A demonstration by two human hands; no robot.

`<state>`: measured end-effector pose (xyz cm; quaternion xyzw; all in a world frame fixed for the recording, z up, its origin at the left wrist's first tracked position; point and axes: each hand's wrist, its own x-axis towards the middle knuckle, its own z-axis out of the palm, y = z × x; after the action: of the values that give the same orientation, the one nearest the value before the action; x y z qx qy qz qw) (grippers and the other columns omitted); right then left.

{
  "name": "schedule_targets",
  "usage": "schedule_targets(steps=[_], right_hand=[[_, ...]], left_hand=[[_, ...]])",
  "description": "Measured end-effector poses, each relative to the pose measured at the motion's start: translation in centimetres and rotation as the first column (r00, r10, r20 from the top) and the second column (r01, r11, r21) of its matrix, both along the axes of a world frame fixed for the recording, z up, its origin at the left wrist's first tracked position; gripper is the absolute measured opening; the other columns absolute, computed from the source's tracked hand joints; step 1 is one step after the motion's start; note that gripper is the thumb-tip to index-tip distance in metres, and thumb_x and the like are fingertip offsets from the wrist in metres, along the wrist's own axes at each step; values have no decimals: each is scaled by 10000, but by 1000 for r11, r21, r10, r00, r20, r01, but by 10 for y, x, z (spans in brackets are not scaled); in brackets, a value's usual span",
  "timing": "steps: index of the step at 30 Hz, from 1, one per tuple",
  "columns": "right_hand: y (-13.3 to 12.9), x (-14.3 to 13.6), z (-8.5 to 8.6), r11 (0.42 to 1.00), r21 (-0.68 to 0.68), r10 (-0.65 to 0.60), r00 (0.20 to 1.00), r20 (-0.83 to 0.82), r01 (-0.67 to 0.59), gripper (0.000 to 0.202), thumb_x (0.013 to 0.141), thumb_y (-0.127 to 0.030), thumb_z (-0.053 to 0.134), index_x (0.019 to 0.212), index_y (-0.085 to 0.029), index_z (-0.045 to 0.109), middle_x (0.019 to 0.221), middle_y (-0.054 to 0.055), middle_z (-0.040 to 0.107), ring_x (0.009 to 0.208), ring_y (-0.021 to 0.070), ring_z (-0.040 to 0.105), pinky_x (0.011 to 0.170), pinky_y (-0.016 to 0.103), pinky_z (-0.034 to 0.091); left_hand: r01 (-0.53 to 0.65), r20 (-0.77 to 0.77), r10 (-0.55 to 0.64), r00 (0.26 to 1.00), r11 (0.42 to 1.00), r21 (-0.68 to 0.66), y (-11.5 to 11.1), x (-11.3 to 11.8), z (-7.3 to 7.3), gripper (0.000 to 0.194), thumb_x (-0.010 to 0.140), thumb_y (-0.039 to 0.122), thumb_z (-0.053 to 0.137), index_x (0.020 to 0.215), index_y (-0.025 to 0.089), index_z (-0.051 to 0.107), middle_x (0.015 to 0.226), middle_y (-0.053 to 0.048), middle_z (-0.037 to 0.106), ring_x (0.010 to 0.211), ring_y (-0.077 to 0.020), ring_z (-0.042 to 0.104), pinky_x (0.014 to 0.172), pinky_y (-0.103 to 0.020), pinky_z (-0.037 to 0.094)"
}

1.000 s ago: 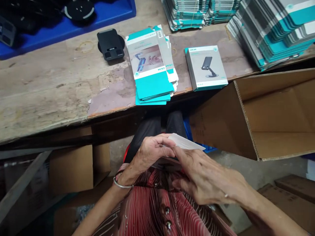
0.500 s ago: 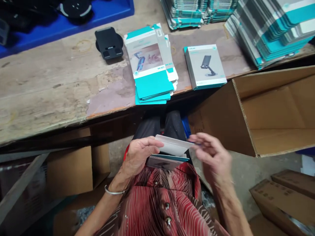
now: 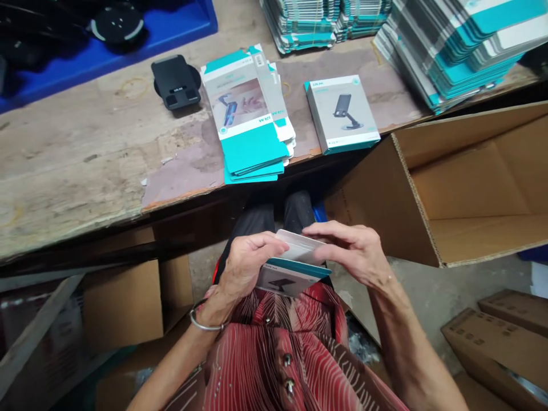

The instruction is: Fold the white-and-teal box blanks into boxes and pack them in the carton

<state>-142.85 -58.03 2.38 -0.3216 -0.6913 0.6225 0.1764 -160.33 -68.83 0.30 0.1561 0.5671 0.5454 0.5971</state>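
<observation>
Over my lap is a small grey-and-teal phone stand box [image 3: 280,283], tilted, with its white flap [image 3: 299,244] raised at the top. My left hand [image 3: 247,258] grips the box at its left end, thumb on the flap. At the flap's right end, my right hand [image 3: 353,250] pinches it between thumb and fingers. What the box contains is hidden. On the bench beyond lie a black phone stand [image 3: 175,83], folded, a small pile of flat cartons [image 3: 246,114] and a formed phone stand box [image 3: 342,113].
A blue tray [image 3: 180,35] with black stands is at the back left. Tall stacks of flat cartons [image 3: 466,63] occupy the back right. A large open cardboard box [image 3: 372,194] stands right of my knees; another carton [image 3: 122,302] sits below the bench at left.
My right hand has moved left and closed on the flap's right end. The flap has tilted down toward the box, and the view has shifted slightly.
</observation>
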Motion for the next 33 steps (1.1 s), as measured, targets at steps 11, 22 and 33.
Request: schedule_targets(steps=[11, 22, 33], right_hand=[[16, -12, 8, 721, 393, 503, 822, 269, -570, 311, 982, -290, 377, 1173, -138, 570, 855, 71, 656, 687, 132, 561, 602, 249, 398], [21, -25, 25, 826, -262, 564, 749, 347, -500, 341, 884, -455, 527, 956, -144, 647, 843, 23, 630, 717, 135, 538, 624, 241, 393], [27, -23, 13, 709, 55, 632, 669, 391, -703, 287, 953, -359, 426, 718, -196, 397, 582, -60, 386, 469, 72, 335, 487, 218, 261]], left_hand=[[132, -226, -41, 973, 906, 401, -23, 5, -28, 193, 728, 371, 759, 809, 198, 733, 1206, -94, 595, 1115, -257, 564, 983, -412, 416], [202, -366, -18, 930, 859, 470, -17, 6, -33, 132, 777, 294, 716, 721, 175, 707, 1336, -96, 486, 1206, -279, 509, 1071, -495, 368], [322, -335, -159, 929, 796, 513, -21, 3, -19, 109, 831, 286, 655, 784, 227, 734, 1478, -70, 412, 1281, -302, 467, 1002, -475, 447]])
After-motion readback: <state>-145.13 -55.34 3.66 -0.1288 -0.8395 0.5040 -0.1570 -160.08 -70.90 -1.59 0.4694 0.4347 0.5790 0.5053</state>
